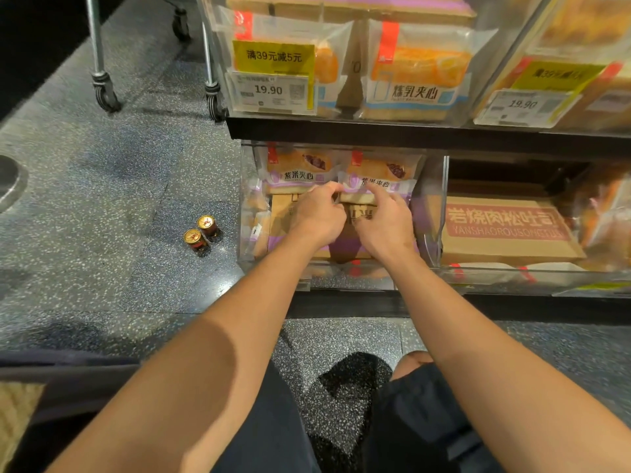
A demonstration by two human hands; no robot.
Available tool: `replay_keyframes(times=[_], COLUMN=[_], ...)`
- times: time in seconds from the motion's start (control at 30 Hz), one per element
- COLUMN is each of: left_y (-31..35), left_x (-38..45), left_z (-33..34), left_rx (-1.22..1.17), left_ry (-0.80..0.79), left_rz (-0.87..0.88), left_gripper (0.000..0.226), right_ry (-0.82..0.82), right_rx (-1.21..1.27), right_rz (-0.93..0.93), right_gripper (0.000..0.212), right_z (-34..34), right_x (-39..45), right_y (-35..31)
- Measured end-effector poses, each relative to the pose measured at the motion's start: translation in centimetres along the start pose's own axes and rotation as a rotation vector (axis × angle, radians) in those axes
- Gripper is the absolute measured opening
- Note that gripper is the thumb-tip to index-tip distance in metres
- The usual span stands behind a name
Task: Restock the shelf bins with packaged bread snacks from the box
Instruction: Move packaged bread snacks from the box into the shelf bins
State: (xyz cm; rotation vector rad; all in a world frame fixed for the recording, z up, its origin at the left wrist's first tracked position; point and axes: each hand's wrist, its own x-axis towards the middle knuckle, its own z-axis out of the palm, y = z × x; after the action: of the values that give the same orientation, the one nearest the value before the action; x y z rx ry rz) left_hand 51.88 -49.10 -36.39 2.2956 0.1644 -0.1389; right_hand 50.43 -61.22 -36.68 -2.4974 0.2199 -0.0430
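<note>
- Speckled grey floor [102, 186] takes the left side and lies open there; two small cans [201, 233] stand on it near the left edge of the shelf, and cart wheels [106, 97] stand at the far left.
- Low on the shelf, a clear bin [247, 213] opens toward the person; both arms go in over its near rim.
- In this bin, two purple bread packs stand upright at the far wall, one on the left [296, 170] and one on the right [380, 175], above a brown box [283, 213].
- The left hand [319, 216] has curled fingers and its grip pinches the lower edge of the right pack.
- The right hand [384, 223] pinches the same pack from the right.
- The bin on the right holds a flat carton [502, 230] with red print.
- The upper bin [478, 46] holds orange bread packs [416, 73] behind a price tag [271, 92].
</note>
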Motion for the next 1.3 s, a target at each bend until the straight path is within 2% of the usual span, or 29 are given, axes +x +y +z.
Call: replay_keyframes(times=[0.13, 0.27, 0.43, 0.5, 0.67, 0.83, 0.93, 1.0, 1.13, 1.3], left_y=[-0.2, -0.2, 0.5, 1.3, 7.2, 13.7, 15.4, 15.0, 12.9, 9.6], left_x=[0.1, -0.1, -1.9, -4.0, -11.2, -21.8, -28.7, -32.8, -39.6, -48.6], left_z=[0.1, -0.2, -1.2, -2.8, -11.0, -21.2, -27.1, -30.6, -36.4, -42.3], left_rx=[0.142, 0.154, -0.025, -0.02, -0.023, -0.075, -0.243, -0.31, -0.321, -0.37], left_ry=[-0.082, -0.099, 0.047, 0.076, 0.016, -0.006, 0.052, 0.124, 0.252, 0.408], left_rz=[0.026, 0.039, -0.02, -0.052, -0.202, -0.349, -0.525, -0.61, -0.683, -0.773], left_gripper=[0.054, 0.056, 0.038, 0.036, 0.038, 0.034, 0.023, 0.03, 0.027, 0.031], right_ry=[-0.047, -0.053, -0.002, -0.036, -0.174, -0.381, -0.536, -0.618, -0.747, -0.923], right_rx=[-0.015, 0.017, 0.071, 0.078, 0.041, 0.008, -0.003, 0.011, -0.021, -0.054], right_rz=[-0.045, -0.065, -0.022, 0.008, 0.056, -0.034, -0.099, -0.133, -0.27, -0.4], right_gripper=[0.072, 0.07, 0.061, 0.061, 0.061, 0.059, 0.055, 0.056, 0.062, 0.052], right_z=[0.0, 0.1, -2.5, -4.9, -13.4, -22.7, -27.1, -29.1, -29.3, -25.9], right_x=[0.0, 0.1, -2.5, -4.4, -9.5, -16.4, -21.1, -23.8, -28.4, -36.7], right_y=[0.0, 0.1, -1.1, -2.4, -8.5, -17.3, -23.0, -26.6, -32.5, -39.2])
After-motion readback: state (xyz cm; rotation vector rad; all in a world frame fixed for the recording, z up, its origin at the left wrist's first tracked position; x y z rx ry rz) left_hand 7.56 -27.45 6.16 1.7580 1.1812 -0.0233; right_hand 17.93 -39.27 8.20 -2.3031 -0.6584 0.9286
